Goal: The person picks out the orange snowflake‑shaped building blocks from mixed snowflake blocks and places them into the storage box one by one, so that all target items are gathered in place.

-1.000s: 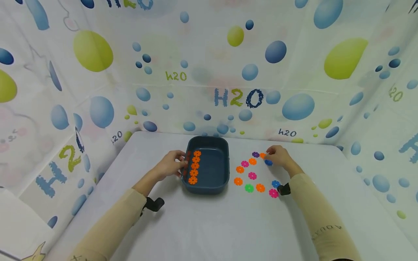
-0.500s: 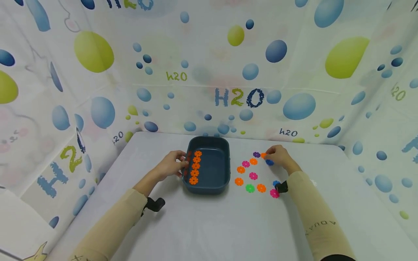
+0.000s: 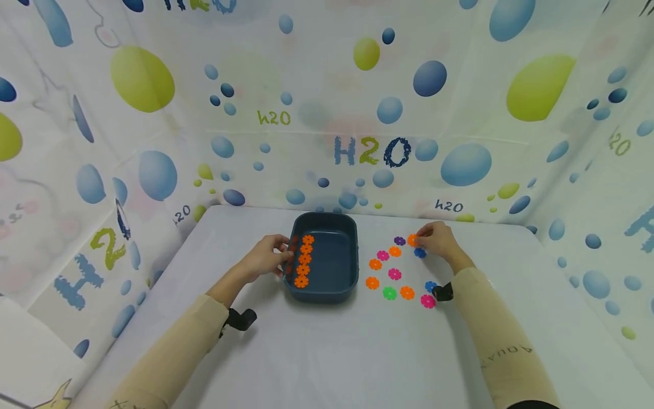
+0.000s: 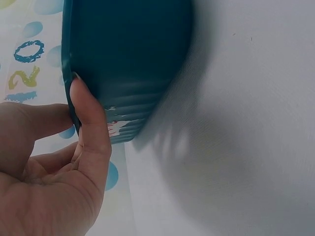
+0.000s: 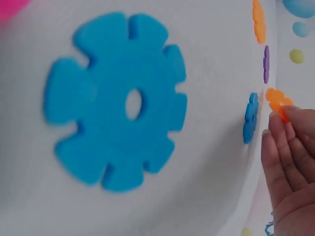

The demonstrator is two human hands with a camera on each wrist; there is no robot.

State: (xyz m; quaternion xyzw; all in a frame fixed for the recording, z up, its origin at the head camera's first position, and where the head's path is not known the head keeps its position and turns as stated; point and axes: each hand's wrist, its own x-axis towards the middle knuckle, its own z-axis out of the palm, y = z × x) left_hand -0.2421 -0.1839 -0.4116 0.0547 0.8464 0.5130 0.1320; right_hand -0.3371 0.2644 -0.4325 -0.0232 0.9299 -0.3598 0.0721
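Observation:
My left hand (image 3: 263,258) grips the left rim of a dark blue rectangular basin (image 3: 334,267), thumb on one side of the rim and fingers on the other. In the left wrist view the thumb (image 4: 93,118) lies against the basin wall. A column of several orange flower-shaped notched discs (image 3: 304,259) lies inside along the left side. My right hand (image 3: 438,241) pinches an orange notched disc (image 5: 276,101) between thumb and fingertips, raised off the table. Just below that hand lies a blue notched disc (image 3: 420,253), with a purple disc (image 3: 399,241) to the left.
Several loose notched discs lie on the white table right of the basin, among them a green disc (image 3: 390,293), a pink disc (image 3: 428,301) and another blue disc (image 5: 115,103) under the right wrist. A patterned curtain (image 3: 306,68) surrounds the table's back and sides.
The orange disc at my right fingertips has come up off the table and shows more fully. My left hand and the basin stay in place.

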